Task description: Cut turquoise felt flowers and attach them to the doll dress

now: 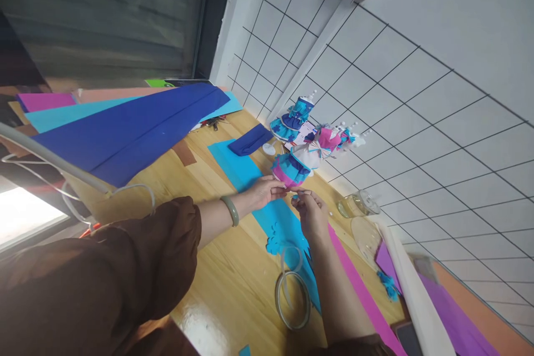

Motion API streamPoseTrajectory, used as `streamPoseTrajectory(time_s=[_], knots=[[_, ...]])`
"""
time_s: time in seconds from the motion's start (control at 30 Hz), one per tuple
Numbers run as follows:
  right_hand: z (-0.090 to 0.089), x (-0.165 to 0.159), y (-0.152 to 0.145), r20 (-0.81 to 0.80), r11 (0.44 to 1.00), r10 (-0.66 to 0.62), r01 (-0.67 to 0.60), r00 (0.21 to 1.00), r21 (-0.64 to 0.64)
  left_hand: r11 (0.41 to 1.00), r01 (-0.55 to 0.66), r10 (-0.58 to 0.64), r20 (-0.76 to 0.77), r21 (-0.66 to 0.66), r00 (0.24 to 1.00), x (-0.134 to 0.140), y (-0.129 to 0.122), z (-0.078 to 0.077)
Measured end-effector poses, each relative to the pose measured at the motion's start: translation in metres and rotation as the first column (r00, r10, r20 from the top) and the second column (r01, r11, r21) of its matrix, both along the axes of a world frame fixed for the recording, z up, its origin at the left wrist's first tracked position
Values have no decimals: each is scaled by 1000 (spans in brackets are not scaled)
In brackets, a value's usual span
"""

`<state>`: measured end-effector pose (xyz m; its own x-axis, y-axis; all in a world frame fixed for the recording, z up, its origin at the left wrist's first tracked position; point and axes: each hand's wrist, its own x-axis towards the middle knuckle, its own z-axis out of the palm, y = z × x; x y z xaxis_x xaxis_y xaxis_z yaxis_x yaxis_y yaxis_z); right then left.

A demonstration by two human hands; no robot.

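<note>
Left grip: I saw its fingertips touching the dress's pink hem; whether they were clamped on it, I could not tell.
Right grip: Its fingers were drawn together on a small blue scrap, just beside the left fingertips.
Layered paper dress: It leaned just beyond both grips; I judged that a hard tug could have torn its thin ruffles.
Blue paper strip: It ran beneath both grips, where a pressing wrist could have creased it.
Tape rings: They lay nearer me than the right grip; its forearm could have shoved them.
Glass jar: It stood right of that grip; a wide swing could have toppled it.
</note>
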<state>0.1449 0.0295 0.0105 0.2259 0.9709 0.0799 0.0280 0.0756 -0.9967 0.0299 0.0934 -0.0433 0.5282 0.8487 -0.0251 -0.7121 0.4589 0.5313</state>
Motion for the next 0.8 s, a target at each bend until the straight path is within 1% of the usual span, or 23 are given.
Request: streamPoseTrajectory(time_s=[0.07,0.13,0.33,0.47,0.57,0.67,0.8], knots=[[0,-2,2,-68,1000,3,-4,998,-18,1000,-2,2,-4,-1,1000,0,0,1],[0,-3,4,-102,999,1,-5,995,-36,1000,-4,4,0,0,1000,-1,0,1],[-3,-1,8,-100,997,7,-15,995,-76,1000,1,-1,17,15,1000,0,1,-2],[-5,2,8,-32,996,10,-13,999,-86,1000,-1,1,13,5,1000,1,2,-3],[-6,3,8,85,997,-21,28,996,-75,1000,0,0,13,-6,1000,1,2,-3],[-5,2,9,183,999,-47,50,982,-11,1000,-3,3,19,-10,1000,1,2,-2],[-3,-4,13,190,998,-50,41,981,51,1000,-15,15,38,-13,999,1,2,-2]])
